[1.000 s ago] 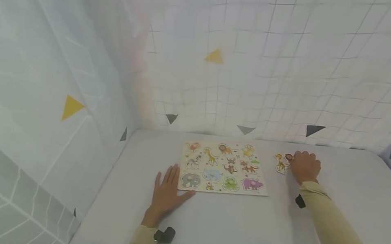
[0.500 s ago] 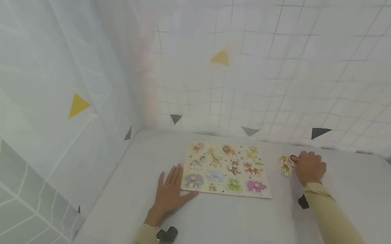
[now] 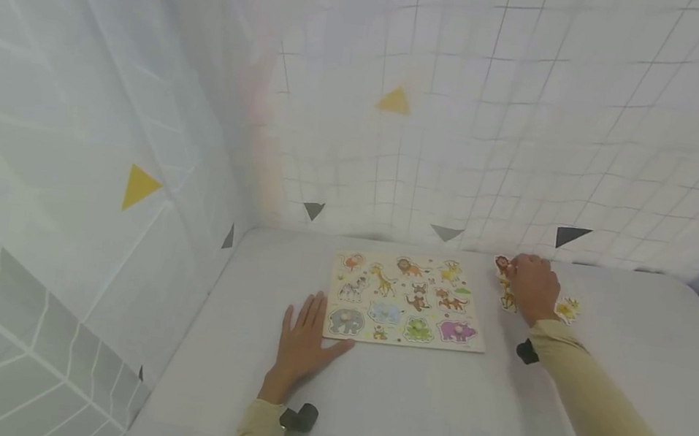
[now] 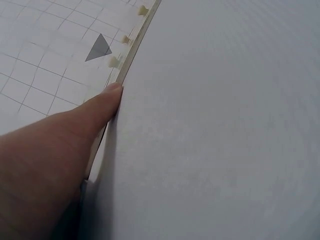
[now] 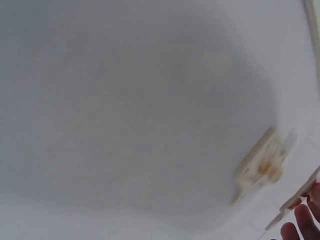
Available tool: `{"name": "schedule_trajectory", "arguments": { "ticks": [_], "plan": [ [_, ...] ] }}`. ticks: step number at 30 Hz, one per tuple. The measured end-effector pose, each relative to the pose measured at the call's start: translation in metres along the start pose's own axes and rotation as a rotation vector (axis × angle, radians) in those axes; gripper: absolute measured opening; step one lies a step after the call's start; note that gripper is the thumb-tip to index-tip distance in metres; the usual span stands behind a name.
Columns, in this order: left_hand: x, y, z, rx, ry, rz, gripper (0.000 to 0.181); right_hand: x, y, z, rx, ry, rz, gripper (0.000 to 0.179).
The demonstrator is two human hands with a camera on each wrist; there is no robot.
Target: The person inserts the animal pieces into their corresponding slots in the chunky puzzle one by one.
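A wooden animal puzzle board [image 3: 371,256] with several pictures lies on the table. My left hand [image 3: 299,350] rests at its front left corner, fingers spread along the left side. In the left wrist view the thumb [image 4: 95,112] touches the board's front edge. My right hand [image 3: 534,288], right of the board, pinches a lion puzzle piece [image 3: 502,265]; the right wrist view shows that piece [image 5: 301,195] edge-on above the table. A giraffe piece [image 3: 508,301] lies just below it, partly covered. Right of this hand lies a yellow horned-animal piece [image 3: 568,309].
The white table [image 3: 390,415] meets a grid-patterned wall [image 3: 435,170] behind the board. Another wall [image 3: 76,226] stands along the left side. Some knobs [image 4: 114,62] stick up from the board near its edge.
My right hand has moved left and lifted the lion piece, which now overlaps the giraffe piece. The yellow horned-animal piece has come into sight behind it. My left hand stays put.
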State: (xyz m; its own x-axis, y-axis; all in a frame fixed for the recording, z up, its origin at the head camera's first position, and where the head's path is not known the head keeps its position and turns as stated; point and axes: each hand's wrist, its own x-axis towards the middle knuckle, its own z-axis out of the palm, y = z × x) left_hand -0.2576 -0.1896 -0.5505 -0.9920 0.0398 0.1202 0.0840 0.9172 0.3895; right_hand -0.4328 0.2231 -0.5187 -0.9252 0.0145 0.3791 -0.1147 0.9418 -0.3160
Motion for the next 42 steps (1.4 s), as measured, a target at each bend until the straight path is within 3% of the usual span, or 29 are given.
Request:
{"name": "schedule_trajectory", "arguments": {
  "ticks": [14,23,36,42],
  "plan": [
    [0.000,0.001,-0.001,0.015,-0.027,-0.023,0.105,0.000,-0.071,0.021,0.215,-0.020,-0.120,0.022],
    [0.001,-0.003,0.002,0.002,-0.005,-0.016,0.106,-0.002,-0.117,0.034,0.270,-0.083,-0.202,0.020],
    [0.004,-0.007,0.008,0.047,-0.041,-0.024,0.110,-0.008,-0.143,0.046,0.256,-0.046,-0.234,0.011],
    [0.006,-0.013,0.014,0.080,-0.028,-0.028,0.110,-0.005,-0.149,0.049,0.270,-0.093,-0.214,0.012]
  ]
}}
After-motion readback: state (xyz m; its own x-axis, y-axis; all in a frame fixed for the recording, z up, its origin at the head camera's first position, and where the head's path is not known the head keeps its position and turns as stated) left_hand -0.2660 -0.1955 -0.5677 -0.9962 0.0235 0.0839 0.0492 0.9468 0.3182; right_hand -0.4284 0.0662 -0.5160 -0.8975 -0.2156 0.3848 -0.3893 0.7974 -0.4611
